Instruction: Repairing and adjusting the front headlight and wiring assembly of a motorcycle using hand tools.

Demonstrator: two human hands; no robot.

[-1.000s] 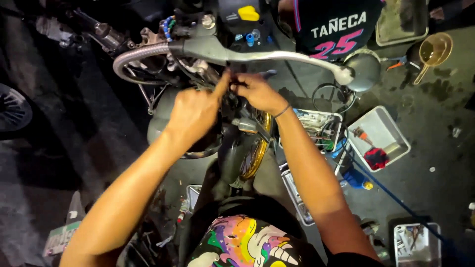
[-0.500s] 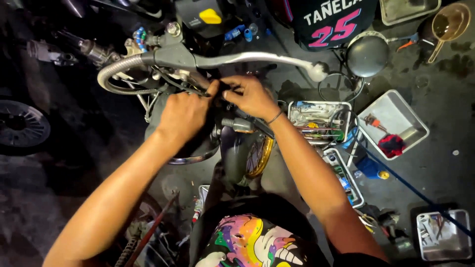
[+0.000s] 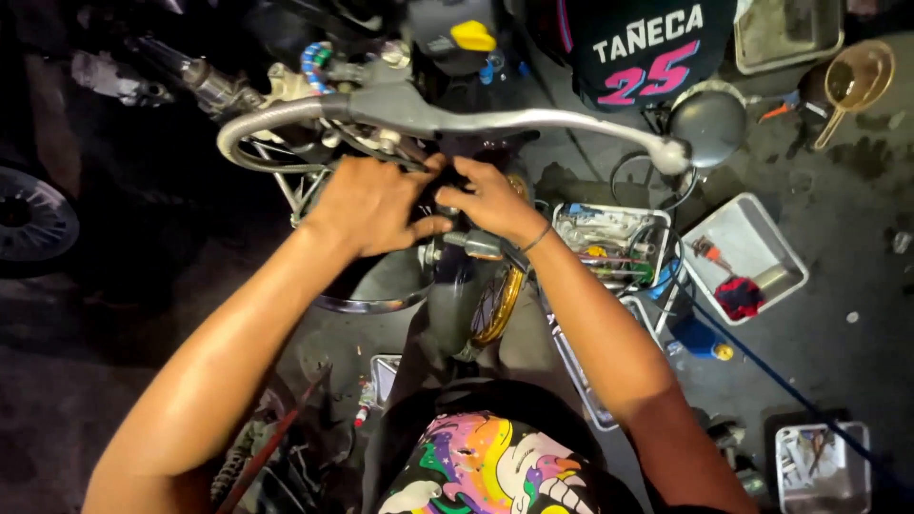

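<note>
Head view: a black wheel (image 3: 33, 221) sits far left. The left hand (image 3: 373, 205) is curled closed on dark parts just under the bent grey metal handlebar (image 3: 457, 119); what exactly it grips I cannot tell. The right hand (image 3: 490, 198) pinches a small part touching it. A white tool tray (image 3: 785, 266) lies right. Parts and tools lie scattered, so the work looks midway.

handlebar (image 3: 495, 119): dull silver
cap (image 3: 473, 36): bright yellow
shirt (image 3: 495, 466): black, rainbow cartoon print
funnel (image 3: 857, 76): amber, see-through
tray (image 3: 747, 252): pale grey
rag (image 3: 738, 297): red
wheel rim (image 3: 497, 306): gold
wristband (image 3: 538, 238): thin, silvery
</note>
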